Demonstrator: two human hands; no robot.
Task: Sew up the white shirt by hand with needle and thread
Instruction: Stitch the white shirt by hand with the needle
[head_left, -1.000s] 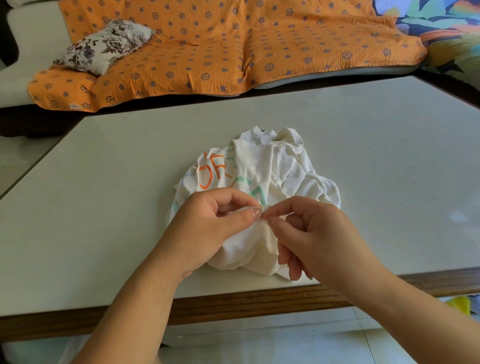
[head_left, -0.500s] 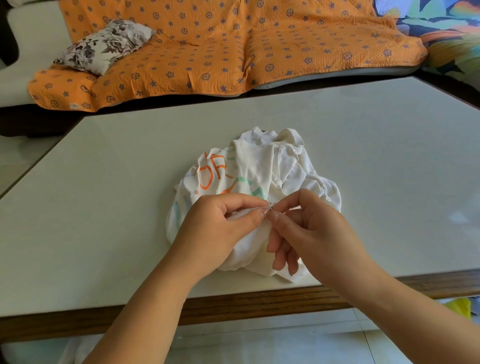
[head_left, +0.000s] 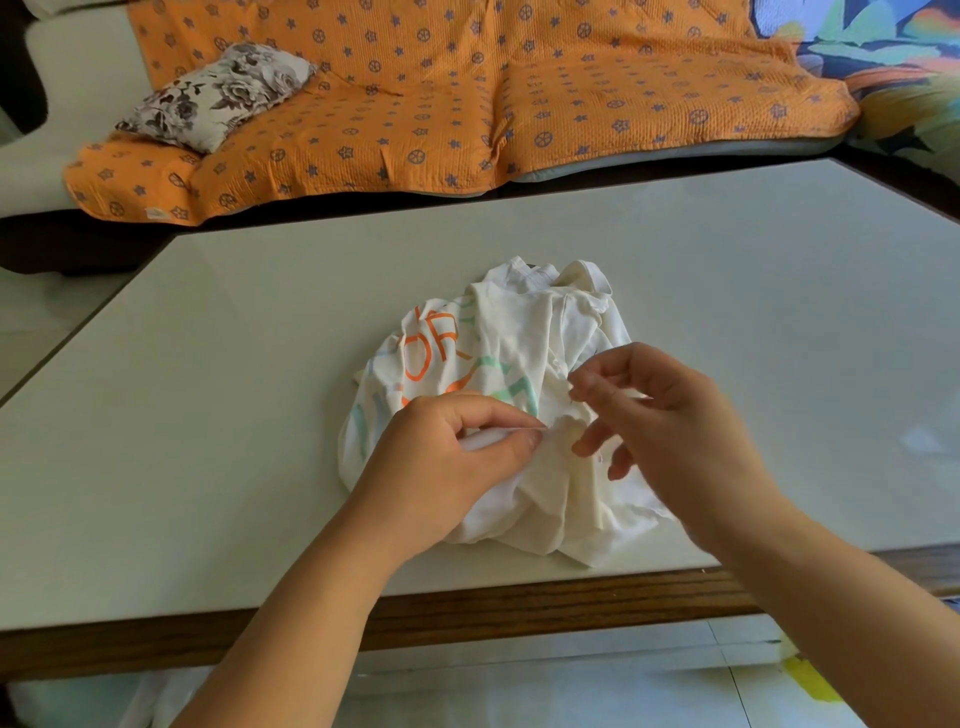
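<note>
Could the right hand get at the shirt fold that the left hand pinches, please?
Probably yes: the right hand is beside the fold, with nothing between them; the left hand grips it from the other side.

Worn on the head, close above the table's (head_left: 249, 415) near edge, facing forward and down toward the sofa (head_left: 467, 104) beyond.

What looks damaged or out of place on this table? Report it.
The white shirt lies crumpled in a heap on the table, not spread flat. Between the left hand, pinching the cloth, and the right hand, pinching the needle, the fabric shows a ragged edge, likely the tear being sewn. Nothing else stands out.
</note>
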